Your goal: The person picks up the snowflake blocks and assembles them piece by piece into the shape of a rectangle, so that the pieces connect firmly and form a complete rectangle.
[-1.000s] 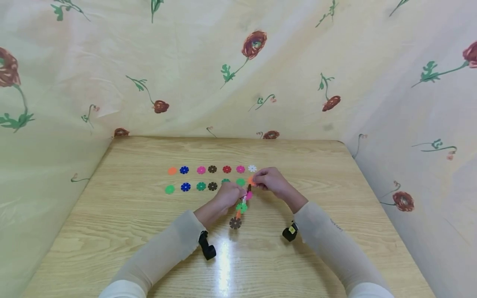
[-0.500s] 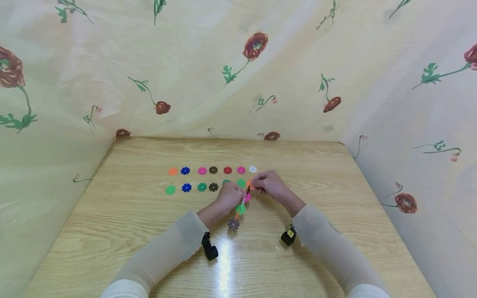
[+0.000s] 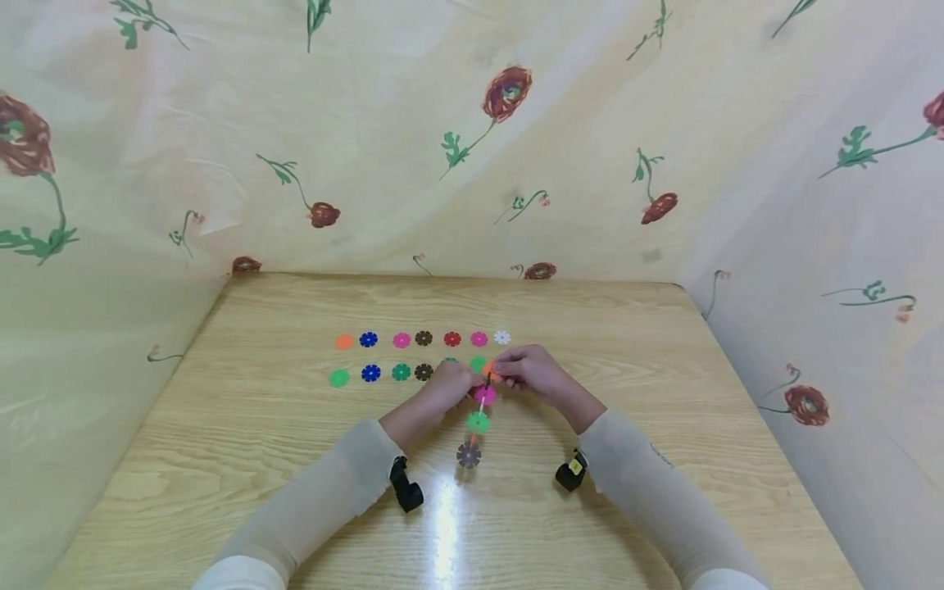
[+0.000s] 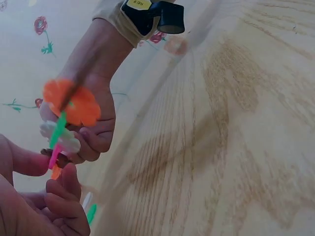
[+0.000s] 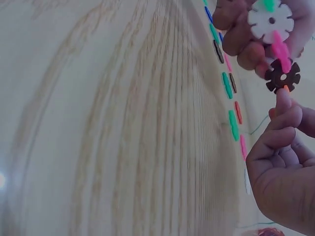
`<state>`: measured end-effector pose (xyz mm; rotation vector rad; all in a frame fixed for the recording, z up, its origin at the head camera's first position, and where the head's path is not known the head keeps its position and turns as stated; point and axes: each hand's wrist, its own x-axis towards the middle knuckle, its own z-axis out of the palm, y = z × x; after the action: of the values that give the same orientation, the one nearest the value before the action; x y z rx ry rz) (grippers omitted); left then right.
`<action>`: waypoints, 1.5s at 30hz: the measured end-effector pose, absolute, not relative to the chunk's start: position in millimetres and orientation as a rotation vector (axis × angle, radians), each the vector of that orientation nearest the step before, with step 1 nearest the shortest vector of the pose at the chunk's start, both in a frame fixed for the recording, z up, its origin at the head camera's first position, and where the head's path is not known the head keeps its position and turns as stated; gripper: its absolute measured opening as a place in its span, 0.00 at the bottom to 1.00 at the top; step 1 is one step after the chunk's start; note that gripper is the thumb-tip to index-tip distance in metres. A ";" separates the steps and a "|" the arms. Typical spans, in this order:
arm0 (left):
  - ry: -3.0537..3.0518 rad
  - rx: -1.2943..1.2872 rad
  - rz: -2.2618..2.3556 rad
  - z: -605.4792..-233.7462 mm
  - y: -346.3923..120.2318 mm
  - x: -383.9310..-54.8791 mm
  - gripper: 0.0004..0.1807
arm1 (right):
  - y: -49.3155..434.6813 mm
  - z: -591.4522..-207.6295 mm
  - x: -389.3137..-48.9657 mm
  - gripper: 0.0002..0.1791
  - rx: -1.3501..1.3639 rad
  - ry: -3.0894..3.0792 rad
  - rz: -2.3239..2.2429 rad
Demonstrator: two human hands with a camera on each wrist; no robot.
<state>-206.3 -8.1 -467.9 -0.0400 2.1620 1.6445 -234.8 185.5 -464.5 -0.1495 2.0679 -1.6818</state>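
Note:
A chain of slotted plastic flower discs slants between both hands above the wooden table. My left hand [image 3: 446,389] pinches the chain near a brown disc [image 5: 284,76] and a pink disc [image 3: 484,395]. At the chain's upper end, my right hand [image 3: 534,367] pinches an orange disc [image 3: 491,371], whose edge meets the brown disc. Further down hang a white disc [image 5: 270,22], a green disc [image 3: 478,422], another orange disc [image 4: 71,102] and a dark brown disc [image 3: 468,455] at the bottom. Fingers partly hide the upper discs.
Two rows of loose discs lie behind the hands, including a blue disc [image 3: 369,339], a red disc [image 3: 452,338] and a light green disc [image 3: 339,378]. My left hand overlaps part of the nearer row. Flower-patterned cloth [image 3: 383,164] surrounds the table [image 3: 221,426].
My right hand has come slightly down and left with the orange disc, closer to my left hand. The chain's lower end has swung a little and sits slightly nearer me.

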 end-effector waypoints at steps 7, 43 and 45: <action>2.145 -0.093 1.740 -466.8 -11.4 -209.6 0.15 | 178.5 -466.3 -233.8 0.19 -0.210 2.012 -1.683; 2.070 -0.152 1.858 -471.6 -29.9 -207.0 0.12 | 165.3 -476.4 -260.4 0.10 -0.461 2.585 -1.178; 2.078 -0.147 1.850 -471.5 -30.2 -206.5 0.12 | 167.1 -478.4 -260.0 0.09 -0.473 2.566 -1.230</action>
<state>-206.5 -30.2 -471.5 -0.1469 2.0784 1.8495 -260.0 167.1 -478.4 -0.4732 2.5659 -1.2296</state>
